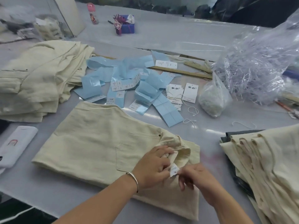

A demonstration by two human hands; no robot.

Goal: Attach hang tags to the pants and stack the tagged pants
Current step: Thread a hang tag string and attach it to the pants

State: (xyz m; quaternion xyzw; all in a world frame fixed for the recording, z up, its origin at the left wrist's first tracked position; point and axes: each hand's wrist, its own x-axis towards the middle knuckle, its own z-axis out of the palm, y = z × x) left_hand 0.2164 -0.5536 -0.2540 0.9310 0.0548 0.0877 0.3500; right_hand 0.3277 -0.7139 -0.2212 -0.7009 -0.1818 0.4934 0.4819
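Evidently the folded cream pants lie flat on the table with the waistband turned toward the person so the small sewn-in label is reachable. The left hand curls over the waistband, pinching fabric beside the label, while the right hand pinches the label's lower edge, both wrists low; hang tags wait beyond.

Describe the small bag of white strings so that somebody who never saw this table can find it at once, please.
Start at the big heap of crinkled clear plastic on the table's far right. At its near-left foot lies the small clear bag of white strings, just right of the white hang tags with black characters. Unlike the heap, it is compact, rounded and stuffed milky white.
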